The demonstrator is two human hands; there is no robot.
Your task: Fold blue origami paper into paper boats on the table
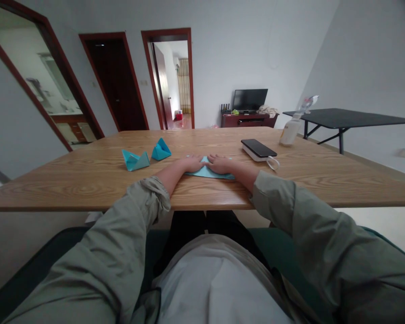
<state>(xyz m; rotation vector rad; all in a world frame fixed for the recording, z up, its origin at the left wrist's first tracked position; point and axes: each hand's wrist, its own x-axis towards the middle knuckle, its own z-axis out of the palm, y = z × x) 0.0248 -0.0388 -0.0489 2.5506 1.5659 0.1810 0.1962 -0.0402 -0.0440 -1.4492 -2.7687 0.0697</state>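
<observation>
A light blue sheet of folding paper point(211, 173) lies flat on the wooden table in front of me, its near edge running straight. My left hand point(193, 164) rests palm down on its left part, fingers stretched out. On the right part lies my right hand point(220, 164), also flat, with the fingers reaching toward the middle. Both thumbs come close together at the paper's centre. The hands cover much of the sheet, so its full shape is hidden. Left of my hands stand two folded blue paper boats, one nearer point(136, 161) and one farther point(161, 150).
A black phone point(259, 147) lies on a white box-like block with a white cable loop point(273, 163), right of my hands. Farther right stands a clear spray bottle point(290, 130). The wooden table point(87, 180) ends close to my body. Beyond it is a black table point(351, 116).
</observation>
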